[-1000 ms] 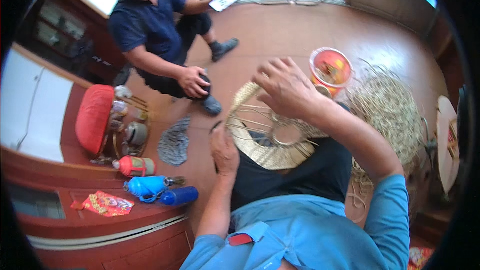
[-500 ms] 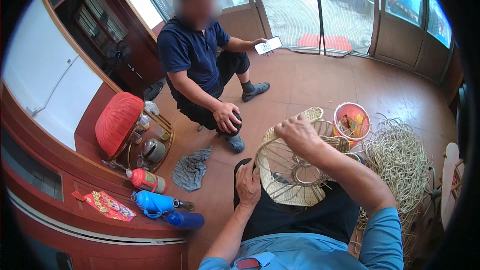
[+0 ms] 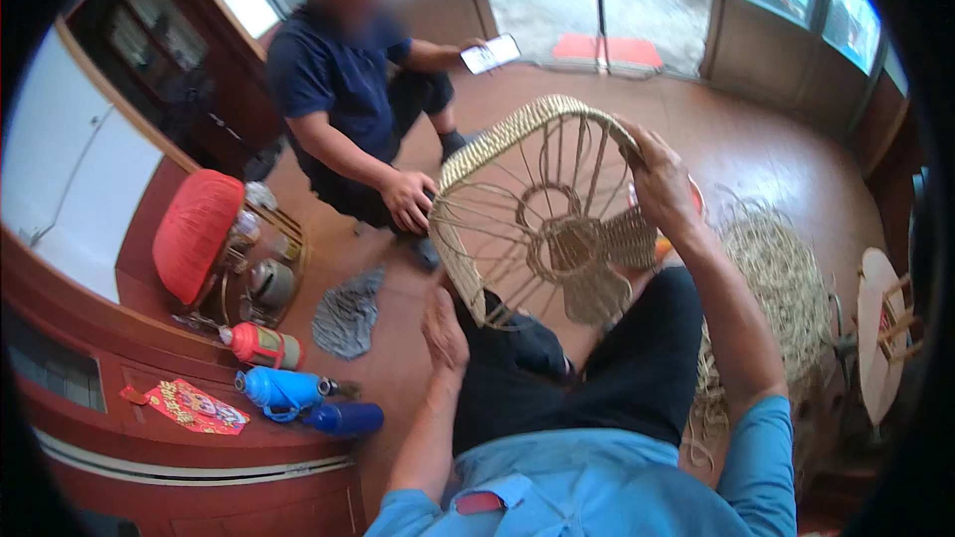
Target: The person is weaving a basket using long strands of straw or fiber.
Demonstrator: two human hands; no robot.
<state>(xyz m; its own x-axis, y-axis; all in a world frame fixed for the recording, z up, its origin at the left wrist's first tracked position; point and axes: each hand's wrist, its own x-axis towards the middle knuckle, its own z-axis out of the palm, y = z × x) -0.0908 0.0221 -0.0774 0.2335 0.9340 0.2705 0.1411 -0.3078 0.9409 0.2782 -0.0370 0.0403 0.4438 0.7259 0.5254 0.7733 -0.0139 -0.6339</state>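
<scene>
My right hand (image 3: 662,189) grips the right rim of a woven rope frame (image 3: 505,139), which is raised and tilted in front of my knees. A broad plaited border runs round it. Thin spokes spread inward to a small woven ring (image 3: 542,273), beside which sit solid woven lobes (image 3: 599,296). My left hand (image 3: 444,330) is near the frame's lower left corner, its fingers stretched out and holding nothing. Whether it touches the border, I cannot tell.
A seated person (image 3: 338,109) holds a phone (image 3: 490,55) close by on the left. Loose cord (image 3: 771,303) is heaped at right, near a wooden stool (image 3: 880,338). Flasks (image 3: 284,390), a grey cloth (image 3: 348,313) and a red cover (image 3: 197,236) lie left. Behind the frame is a bucket (image 3: 694,201).
The woven frame has come up from my lap and turned, showing its spoked inside. My right hand has shifted to its right rim. My left hand has come off the border's left side.
</scene>
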